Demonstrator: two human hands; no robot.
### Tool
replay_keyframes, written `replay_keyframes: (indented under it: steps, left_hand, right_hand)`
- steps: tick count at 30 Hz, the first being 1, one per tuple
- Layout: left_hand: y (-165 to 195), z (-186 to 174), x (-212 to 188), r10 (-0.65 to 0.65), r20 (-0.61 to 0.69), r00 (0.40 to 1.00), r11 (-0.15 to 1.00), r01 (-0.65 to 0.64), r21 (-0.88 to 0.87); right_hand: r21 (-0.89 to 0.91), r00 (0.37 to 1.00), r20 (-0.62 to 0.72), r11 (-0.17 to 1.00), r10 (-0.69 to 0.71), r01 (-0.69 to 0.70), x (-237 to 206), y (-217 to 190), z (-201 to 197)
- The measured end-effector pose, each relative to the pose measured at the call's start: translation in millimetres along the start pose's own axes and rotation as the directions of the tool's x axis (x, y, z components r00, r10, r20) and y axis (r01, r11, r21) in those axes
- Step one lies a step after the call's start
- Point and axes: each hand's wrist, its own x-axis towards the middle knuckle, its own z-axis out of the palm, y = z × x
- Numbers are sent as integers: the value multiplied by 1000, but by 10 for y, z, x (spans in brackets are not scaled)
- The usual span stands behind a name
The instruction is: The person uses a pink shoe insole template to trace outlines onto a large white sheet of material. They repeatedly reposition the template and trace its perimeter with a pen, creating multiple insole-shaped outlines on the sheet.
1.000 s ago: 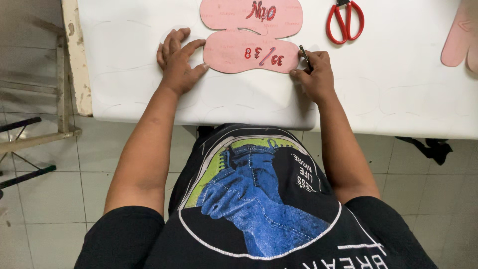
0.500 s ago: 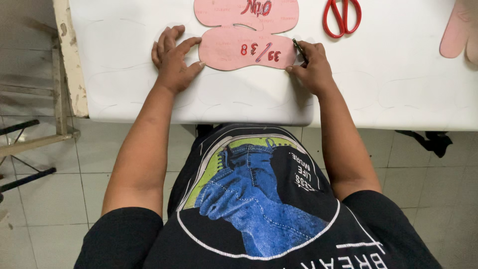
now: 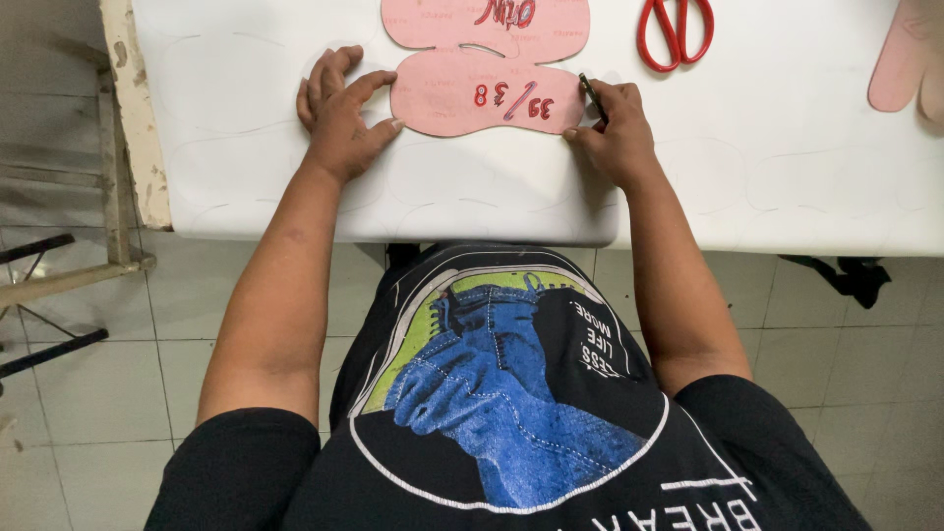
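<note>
A pink sole-shaped template [image 3: 487, 98] with red markings lies flat on a white sheet [image 3: 767, 167] covering the table. My left hand [image 3: 342, 113] presses on the sheet at the template's left end, fingertips touching its edge. My right hand [image 3: 612, 133] grips a dark pen [image 3: 592, 96], its tip at the template's right edge. A second pink template [image 3: 487, 22] lies just behind the first, overlapping its far edge. Faint traced outlines show on the sheet.
Red-handled scissors [image 3: 676, 29] lie on the sheet at the back right. Another pink piece [image 3: 905, 59] sits at the far right edge. A worn wooden frame [image 3: 118, 187] stands left of the table above a tiled floor [image 3: 108, 393].
My right hand with the pen has shifted slightly along the template's right end. The left hand stays pressed at the left end. The view has tilted a little.
</note>
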Motion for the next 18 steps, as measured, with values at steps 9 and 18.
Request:
replay_keyframes:
  steps: [9, 18]
  left_hand:
    - [174, 454, 36, 392, 23, 920, 872, -379, 310]
    - [588, 1309, -18, 447, 82, 891, 540, -342, 769]
  right_hand:
    - [-106, 975, -33, 971, -218, 213, 42, -6, 11]
    - [-10, 733, -175, 746, -657, 666, 232, -1288, 323]
